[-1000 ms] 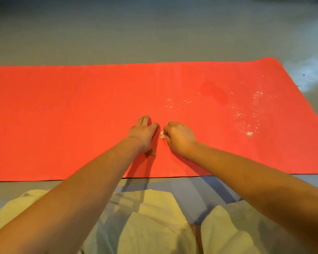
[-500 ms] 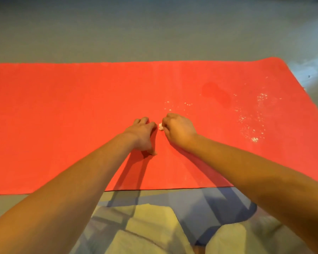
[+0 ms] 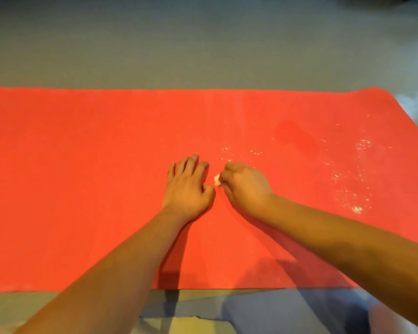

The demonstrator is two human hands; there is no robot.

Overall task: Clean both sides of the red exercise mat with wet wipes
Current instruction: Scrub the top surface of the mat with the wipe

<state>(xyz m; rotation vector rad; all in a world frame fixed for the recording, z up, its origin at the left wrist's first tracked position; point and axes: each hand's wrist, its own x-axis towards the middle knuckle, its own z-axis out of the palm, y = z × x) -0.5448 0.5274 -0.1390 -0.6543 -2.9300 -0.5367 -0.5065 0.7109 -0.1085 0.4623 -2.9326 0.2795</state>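
**Mat flat on floor; both hands at centre, wipe in right hand**

Mat (image 3: 82, 189): red, lying flat and unrolled on the grey floor (image 3: 203, 44). It runs across the whole view. Its left end is out of frame and its right end is visible. The near edge lies just ahead of the person's lap.

Left hand (image 3: 188, 186): palm down on the mat near the middle. The fingers are extended and slightly spread, resting on the surface and holding nothing.

Right hand (image 3: 247, 186): just beside the left hand, not touching it. The fingers are curled in and pinch a small white wad of wipe (image 3: 217, 180). The wad shows between the two hands, at or close to the mat surface; actual contact cannot be confirmed.

Surface condition: white specks (image 3: 348, 189) are scattered over the right part of the mat, with a lighter sprinkling just beyond the right hand. A darker patch (image 3: 295, 136) sits between these two groups, towards the far edge.

Both forearms are bare.
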